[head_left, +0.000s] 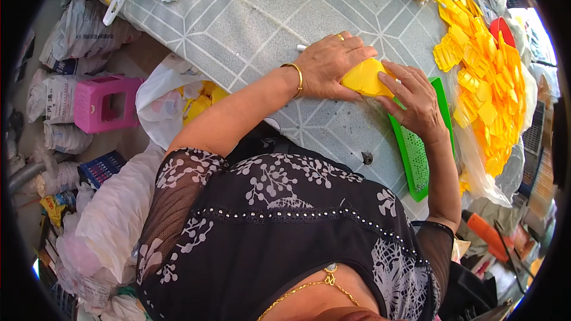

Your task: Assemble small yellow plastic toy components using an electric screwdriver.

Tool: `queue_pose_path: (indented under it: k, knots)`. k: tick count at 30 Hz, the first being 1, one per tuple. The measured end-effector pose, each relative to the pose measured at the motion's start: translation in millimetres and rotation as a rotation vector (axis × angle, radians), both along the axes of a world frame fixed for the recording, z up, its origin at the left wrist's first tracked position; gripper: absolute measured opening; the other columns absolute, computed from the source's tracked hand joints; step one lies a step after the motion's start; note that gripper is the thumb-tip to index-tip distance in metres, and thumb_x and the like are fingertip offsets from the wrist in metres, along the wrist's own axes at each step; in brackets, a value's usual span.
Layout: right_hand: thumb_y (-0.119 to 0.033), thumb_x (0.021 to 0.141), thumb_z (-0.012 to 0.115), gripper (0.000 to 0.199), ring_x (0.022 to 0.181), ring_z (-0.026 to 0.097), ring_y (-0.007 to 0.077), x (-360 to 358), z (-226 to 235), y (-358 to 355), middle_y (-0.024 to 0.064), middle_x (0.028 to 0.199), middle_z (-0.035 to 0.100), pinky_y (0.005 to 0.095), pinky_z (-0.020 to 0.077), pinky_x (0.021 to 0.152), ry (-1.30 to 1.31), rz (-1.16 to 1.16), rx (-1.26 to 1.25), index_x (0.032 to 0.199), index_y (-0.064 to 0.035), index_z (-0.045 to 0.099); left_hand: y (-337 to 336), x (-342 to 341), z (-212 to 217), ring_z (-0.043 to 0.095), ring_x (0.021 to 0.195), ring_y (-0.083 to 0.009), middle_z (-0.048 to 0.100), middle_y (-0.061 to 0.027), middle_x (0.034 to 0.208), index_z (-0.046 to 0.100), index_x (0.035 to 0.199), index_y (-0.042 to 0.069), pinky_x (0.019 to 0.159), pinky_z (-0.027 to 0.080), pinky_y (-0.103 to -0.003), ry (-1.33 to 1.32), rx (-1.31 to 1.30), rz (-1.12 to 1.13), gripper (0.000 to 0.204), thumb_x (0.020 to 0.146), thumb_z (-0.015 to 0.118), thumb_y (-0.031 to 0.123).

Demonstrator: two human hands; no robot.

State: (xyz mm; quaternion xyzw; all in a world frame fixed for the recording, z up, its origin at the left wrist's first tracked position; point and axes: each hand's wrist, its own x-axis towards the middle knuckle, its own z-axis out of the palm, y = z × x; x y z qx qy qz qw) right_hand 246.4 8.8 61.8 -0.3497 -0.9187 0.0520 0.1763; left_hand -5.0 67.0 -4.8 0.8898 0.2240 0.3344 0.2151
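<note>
**Both hands pressed on one yellow piece, loose stock close by**

At the centre of the frame, on the grey patterned table, both hands meet on a single yellow plastic piece. The left hand lies over its left side, fingers curled down on top; the right hand closes on its right edge with thumb and fingertips. The piece rests on or just above the tabletop — which of the two cannot be told.

Risks, as a judgement from how things lie:

- The grip sits mostly at the edges of a smooth, thin-looking part. If the two hands press unevenly, it may skid on the table or bend out of true.
- A green perforated tray lies just under the right wrist, reaching toward the lower right; a shove of the forearm could push it over the table's near edge.
- The heap of yellow parts at the upper right is piled loose on clear plastic sheet — a sweep of the right elbow could start it sliding off.
- The white bag at centre left hangs open beside the table, so a slipped piece could fall past it.
</note>
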Motion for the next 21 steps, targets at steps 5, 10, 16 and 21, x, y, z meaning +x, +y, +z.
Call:
queue_pose_path:
  k: [5, 10, 16, 21]
  knots:
    - [-0.014, 0.077, 0.083, 0.056, 0.115, 0.066, 0.0348, 1, -6, -8, 0.0145, 0.130, 0.065, 0.0435, 0.0529, 0.097, 0.035, -0.060, -0.057, 0.129, -0.0074, 0.064, -2, 9, 5, 0.060, 0.107, -0.0342, 0.061, -0.0118, 0.114, 0.057, 0.136, 0.008, 0.095, 0.049, -0.044, -0.019, 0.030, -0.033, 0.076, 0.073, 0.085, 0.039]
    - [-0.013, 0.081, 0.080, 0.063, 0.132, 0.056, 0.0369, -4, 6, -31, 0.0145, 0.148, 0.054, 0.0444, 0.0498, 0.104, 0.013, -0.249, -0.075, 0.141, -0.0097, 0.058, -7, 10, 7, 0.061, 0.107, -0.0367, 0.063, -0.0138, 0.117, 0.063, 0.129, 0.008, 0.095, 0.049, -0.046, 0.030, 0.059, 0.009, 0.068, 0.074, 0.084, 0.042]
    - [-0.001, 0.085, 0.070, 0.023, 0.091, 0.069, 0.0276, 49, 62, -152, 0.0100, 0.100, 0.070, 0.0394, 0.0568, 0.078, 0.212, -0.665, 0.633, 0.108, -0.0062, 0.069, -11, 10, 17, 0.059, 0.111, -0.0385, 0.063, -0.0169, 0.122, 0.062, 0.127, 0.003, 0.097, 0.049, -0.047, 0.094, 0.043, 0.009, 0.066, 0.071, 0.087, 0.029]
    - [-0.010, 0.096, 0.065, 0.024, 0.096, 0.056, 0.0218, 114, 72, -251, 0.0119, 0.110, 0.059, 0.0366, 0.0478, 0.090, 0.163, -1.233, 1.244, 0.113, 0.0034, 0.055, -13, 15, 22, 0.059, 0.113, -0.0374, 0.062, -0.0163, 0.124, 0.062, 0.130, 0.004, 0.099, 0.048, -0.047, 0.105, 0.047, 0.001, 0.068, 0.071, 0.087, 0.026]
